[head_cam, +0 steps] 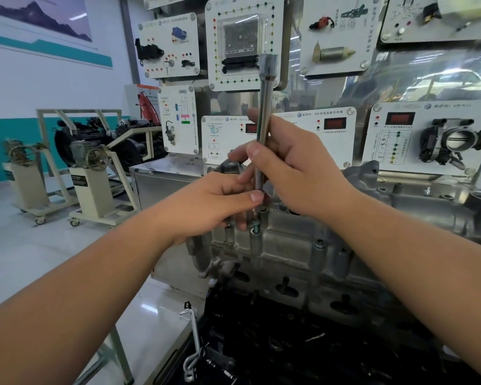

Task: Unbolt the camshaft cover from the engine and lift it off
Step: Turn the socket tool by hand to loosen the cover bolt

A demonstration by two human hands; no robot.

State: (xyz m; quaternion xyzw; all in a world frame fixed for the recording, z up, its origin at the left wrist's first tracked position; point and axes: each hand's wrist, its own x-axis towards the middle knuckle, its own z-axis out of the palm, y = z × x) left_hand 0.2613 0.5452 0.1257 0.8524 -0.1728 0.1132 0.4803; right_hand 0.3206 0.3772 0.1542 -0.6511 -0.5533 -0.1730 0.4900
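Note:
The grey cast camshaft cover (289, 245) lies on top of the engine (303, 337) in front of me. A long steel extension bar (265, 112) stands upright over a bolt (255, 226) near the cover's left end, its tip just above the bolt head. My right hand (292, 165) grips the bar's middle. My left hand (214, 207) pinches the bar's lower end with thumb and fingers. Another bolt (319, 243) sits further right on the cover.
Behind the engine stands a board of white training panels (245, 43) and a throttle body display (453, 140). Engine stands on wheels (92, 173) occupy the floor at left. A bent metal rod (193, 340) hangs by the engine's lower left.

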